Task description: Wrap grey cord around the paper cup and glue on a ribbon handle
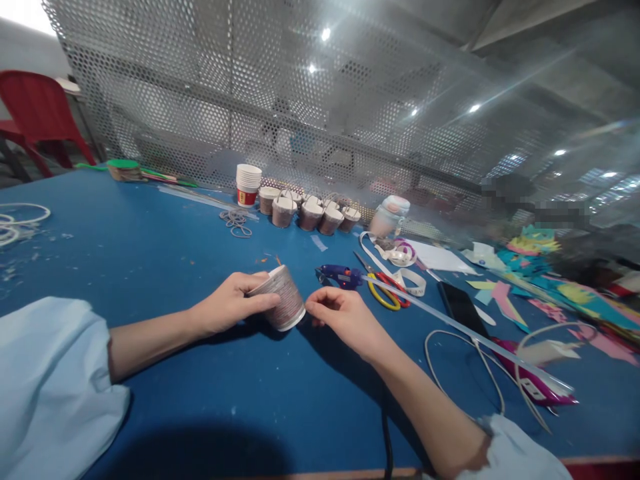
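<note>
My left hand is closed around a paper cup wrapped in thin grey-brown cord, tilted on its side above the blue table. Its white rim points up and left. Close to the cup's other end, my right hand has thumb and fingers pinched together; what they hold, if anything, is too small to make out. Just beyond the right hand lies a blue glue gun with a long clear glue stick out of its back. Beside it are yellow-handled scissors.
At the back stand a stack of paper cups, several wrapped cups and a jar. Grey cord lies before them. On the right are a black phone, white cable and coloured paper scraps. White cord lies left.
</note>
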`<action>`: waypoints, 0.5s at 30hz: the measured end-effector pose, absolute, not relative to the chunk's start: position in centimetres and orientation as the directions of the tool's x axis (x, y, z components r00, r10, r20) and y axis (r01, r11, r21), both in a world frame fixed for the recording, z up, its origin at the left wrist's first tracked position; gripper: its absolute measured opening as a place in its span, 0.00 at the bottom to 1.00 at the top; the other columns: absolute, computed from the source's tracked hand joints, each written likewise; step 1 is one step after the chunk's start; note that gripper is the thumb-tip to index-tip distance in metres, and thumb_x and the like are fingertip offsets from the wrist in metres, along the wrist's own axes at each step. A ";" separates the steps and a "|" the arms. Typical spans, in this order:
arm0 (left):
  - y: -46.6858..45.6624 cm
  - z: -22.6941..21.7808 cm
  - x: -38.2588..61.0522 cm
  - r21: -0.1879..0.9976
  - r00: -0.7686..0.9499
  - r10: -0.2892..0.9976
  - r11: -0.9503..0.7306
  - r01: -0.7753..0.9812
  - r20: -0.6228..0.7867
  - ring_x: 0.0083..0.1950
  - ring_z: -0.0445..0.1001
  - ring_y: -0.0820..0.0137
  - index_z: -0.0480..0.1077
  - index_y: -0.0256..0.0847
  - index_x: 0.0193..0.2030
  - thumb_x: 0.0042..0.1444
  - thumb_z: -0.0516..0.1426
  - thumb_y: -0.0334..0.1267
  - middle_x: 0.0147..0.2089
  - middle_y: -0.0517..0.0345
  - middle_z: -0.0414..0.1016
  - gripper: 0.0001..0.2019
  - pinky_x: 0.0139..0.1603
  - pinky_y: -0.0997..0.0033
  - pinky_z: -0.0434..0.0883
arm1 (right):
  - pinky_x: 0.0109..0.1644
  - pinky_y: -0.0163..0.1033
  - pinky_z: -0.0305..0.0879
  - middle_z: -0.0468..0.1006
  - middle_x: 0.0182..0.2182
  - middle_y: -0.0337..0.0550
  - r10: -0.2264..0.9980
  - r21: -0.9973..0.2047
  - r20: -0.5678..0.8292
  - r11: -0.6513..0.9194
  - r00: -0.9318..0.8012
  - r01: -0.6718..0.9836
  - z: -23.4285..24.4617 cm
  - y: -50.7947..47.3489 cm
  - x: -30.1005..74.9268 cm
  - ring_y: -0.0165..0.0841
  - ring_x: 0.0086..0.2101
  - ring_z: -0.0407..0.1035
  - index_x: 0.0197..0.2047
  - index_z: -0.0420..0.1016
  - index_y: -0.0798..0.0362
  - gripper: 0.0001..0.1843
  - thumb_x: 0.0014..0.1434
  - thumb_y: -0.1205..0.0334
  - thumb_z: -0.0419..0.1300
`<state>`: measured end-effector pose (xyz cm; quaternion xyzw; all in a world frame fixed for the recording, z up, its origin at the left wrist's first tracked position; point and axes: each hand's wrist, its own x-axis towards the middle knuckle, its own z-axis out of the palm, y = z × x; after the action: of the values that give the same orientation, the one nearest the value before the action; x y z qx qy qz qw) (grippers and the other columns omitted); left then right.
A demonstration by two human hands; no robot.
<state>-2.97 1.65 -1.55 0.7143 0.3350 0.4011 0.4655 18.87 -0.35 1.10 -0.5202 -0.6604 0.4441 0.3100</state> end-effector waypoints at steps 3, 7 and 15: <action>1.6 -1.6 -3.0 0.941 0.464 0.843 -0.334 0.059 0.270 0.39 0.71 0.64 0.76 0.37 0.25 0.55 0.56 0.48 0.34 0.53 0.76 0.17 0.46 0.67 0.68 | 0.34 0.36 0.67 0.77 0.23 0.39 0.954 -0.960 -0.120 -0.041 -0.275 0.278 0.7 -0.4 18.6 0.29 0.26 0.71 0.28 0.72 0.54 0.09 0.51 0.57 0.63; 1.4 -1.3 -2.9 0.959 0.466 0.856 -0.279 0.056 0.222 0.42 0.73 0.63 0.77 0.38 0.34 0.56 0.56 0.47 0.38 0.54 0.77 0.15 0.48 0.66 0.69 | 0.36 0.36 0.69 0.77 0.22 0.38 0.968 -0.988 -0.121 -0.097 -0.218 0.121 0.2 -0.2 18.3 0.28 0.26 0.72 0.27 0.72 0.55 0.12 0.47 0.56 0.66; 2.0 -1.0 -3.1 0.890 0.489 0.842 -0.383 0.247 0.227 0.43 0.72 0.62 0.74 0.35 0.38 0.54 0.56 0.44 0.39 0.51 0.76 0.14 0.48 0.63 0.68 | 0.36 0.36 0.69 0.77 0.22 0.37 0.986 -0.981 -0.006 0.027 -0.170 0.191 -0.4 0.6 18.8 0.28 0.26 0.72 0.27 0.74 0.55 0.09 0.50 0.57 0.64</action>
<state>-3.08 1.98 -1.01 0.7529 0.3618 0.3531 0.4215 18.77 0.61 -0.40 -0.4989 -0.5893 0.4873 0.4078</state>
